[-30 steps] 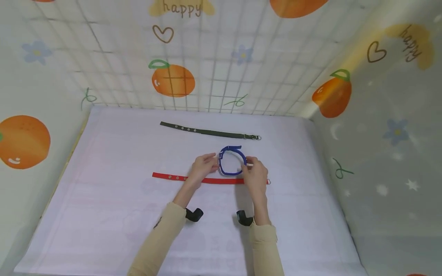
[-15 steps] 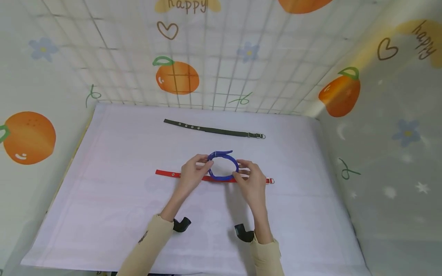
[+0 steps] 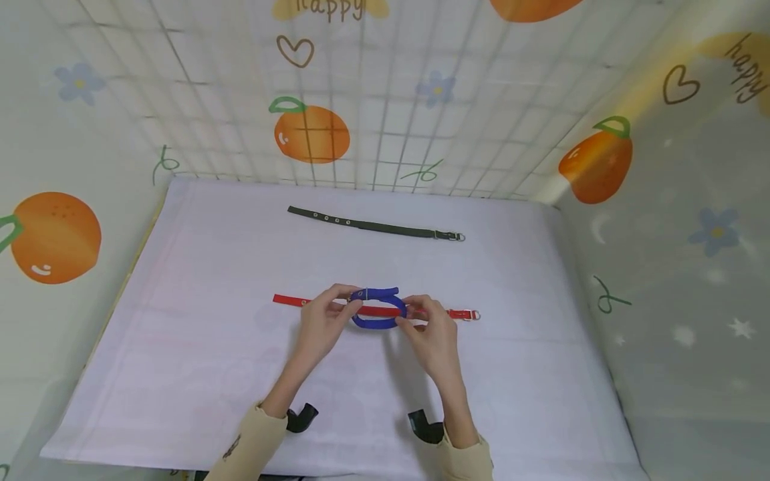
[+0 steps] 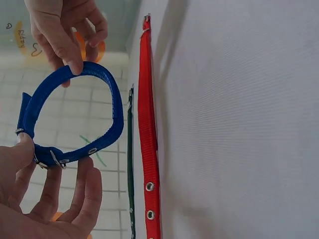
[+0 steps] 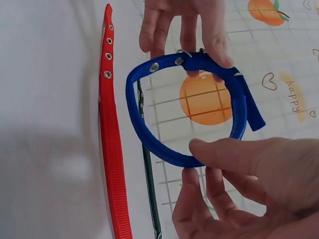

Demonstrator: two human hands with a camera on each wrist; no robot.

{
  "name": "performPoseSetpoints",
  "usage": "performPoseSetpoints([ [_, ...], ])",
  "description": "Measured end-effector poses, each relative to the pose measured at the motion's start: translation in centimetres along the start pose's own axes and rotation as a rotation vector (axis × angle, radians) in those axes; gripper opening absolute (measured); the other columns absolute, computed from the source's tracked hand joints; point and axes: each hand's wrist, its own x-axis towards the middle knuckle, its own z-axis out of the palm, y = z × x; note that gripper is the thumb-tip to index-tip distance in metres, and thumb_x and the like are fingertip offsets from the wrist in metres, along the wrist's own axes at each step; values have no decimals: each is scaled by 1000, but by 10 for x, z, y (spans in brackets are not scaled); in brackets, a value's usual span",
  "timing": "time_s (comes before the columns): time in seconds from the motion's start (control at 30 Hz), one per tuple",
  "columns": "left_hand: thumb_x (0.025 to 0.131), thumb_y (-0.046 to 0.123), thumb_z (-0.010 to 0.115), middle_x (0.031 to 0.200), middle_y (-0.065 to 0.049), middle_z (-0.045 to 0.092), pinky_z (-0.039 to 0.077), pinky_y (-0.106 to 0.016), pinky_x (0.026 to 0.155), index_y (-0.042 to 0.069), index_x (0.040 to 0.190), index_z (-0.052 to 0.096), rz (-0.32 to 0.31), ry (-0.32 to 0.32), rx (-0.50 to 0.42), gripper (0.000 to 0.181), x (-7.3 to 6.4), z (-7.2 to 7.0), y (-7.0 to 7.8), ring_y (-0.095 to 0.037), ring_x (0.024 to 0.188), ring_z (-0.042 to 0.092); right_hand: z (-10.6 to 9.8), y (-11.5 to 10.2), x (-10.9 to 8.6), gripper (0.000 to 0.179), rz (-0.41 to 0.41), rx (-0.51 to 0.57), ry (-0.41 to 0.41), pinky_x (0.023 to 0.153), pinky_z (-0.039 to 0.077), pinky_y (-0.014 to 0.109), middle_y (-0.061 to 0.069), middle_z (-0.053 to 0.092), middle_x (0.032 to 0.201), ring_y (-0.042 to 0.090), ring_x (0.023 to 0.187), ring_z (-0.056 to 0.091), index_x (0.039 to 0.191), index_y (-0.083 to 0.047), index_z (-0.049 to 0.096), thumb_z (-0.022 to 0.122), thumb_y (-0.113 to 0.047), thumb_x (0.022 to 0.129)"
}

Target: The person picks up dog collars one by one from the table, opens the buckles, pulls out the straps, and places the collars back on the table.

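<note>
Vivid red runs along the red collar (image 4: 146,109), its band unpatterned, silver eyelets (image 5: 108,74) dotting one end! Above it, a bold solid blue on the blue collar (image 3: 375,325), flashing silver metalwork of its own. Beyond the red collar, it's dark green on the green collar (image 3: 391,229), again silver-studded. Beneath the red one spreads a white cloth (image 3: 198,374), faintly lilac; nearside, beige sleeves (image 3: 252,437) meet black wrist fittings (image 3: 303,419). And far behind it, a pale, grey-gridded backdrop (image 3: 517,73) bursts with orange fruits (image 3: 321,142), green leaves (image 3: 287,101), yellow-centred blue flowers (image 3: 716,232), brown heart outlines (image 3: 295,51) and white stars (image 3: 741,328)!
</note>
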Motion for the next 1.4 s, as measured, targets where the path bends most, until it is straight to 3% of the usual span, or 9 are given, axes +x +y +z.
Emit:
performPoseSetpoints([
  [0.27, 101, 36, 77, 122, 0, 81, 65, -33, 87, 26, 127, 76, 61, 16, 64, 28, -2, -4, 2, -22, 98, 78, -9, -5, 3, 46, -65, 2, -32, 93, 64, 55, 11, 75, 129, 31, 115, 75, 134, -15, 69, 87, -20, 92],
  [0.5, 99, 39, 78, 117, 4, 80, 59, -27, 81, 31, 128, 76, 89, 16, 196, 30, -5, -7, 12, -14, 97, 71, -9, -13, 5, 49, -247, 100, -76, 109, 57, 58, 3, 69, 141, 27, 134, 64, 139, -26, 69, 86, -32, 94],
  [0.63, 99, 39, 78, 119, 4, 80, 60, -35, 83, 31, 127, 77, 114, -10, 203, 29, -8, -8, 19, -16, 100, 72, -1, -16, 8, 41, -329, 148, -122, 103, 62, 48, 0, 74, 134, 22, 123, 70, 134, -27, 73, 84, -30, 95],
  [0.8, 100, 37, 77, 120, 3, 81, 62, -44, 85, 27, 126, 77, 129, -19, 175, 28, -10, -8, 25, -18, 101, 74, 5, -17, 9, 33, -333, 209, -160, 91, 64, 29, 1, 79, 126, 19, 108, 75, 130, -25, 74, 81, -28, 97],
  [1.03, 101, 32, 76, 123, 2, 79, 64, -45, 93, 23, 128, 74, 128, -46, 145, 28, -11, -8, 29, -19, 110, 74, 5, -18, 7, 31, -332, 230, -171, 90, 66, 34, 1, 79, 124, 20, 108, 76, 129, -25, 73, 80, -27, 98],
  [1.13, 99, 27, 77, 120, 0, 80, 64, -43, 97, 20, 125, 75, 129, -36, 123, 27, -12, -7, 32, -19, 108, 74, 5, -18, 7, 31, -337, 228, -178, 92, 65, 31, 0, 78, 126, 19, 110, 75, 130, -25, 73, 79, -27, 99],
  [1.4, 99, 28, 77, 116, 0, 80, 66, -36, 94, 19, 121, 75, 139, -10, 75, 23, -12, -4, 36, -18, 104, 78, 2, -19, 6, 27, -360, 234, -174, 90, 64, 28, 1, 77, 124, 18, 107, 75, 129, -23, 72, 76, -24, 102],
])
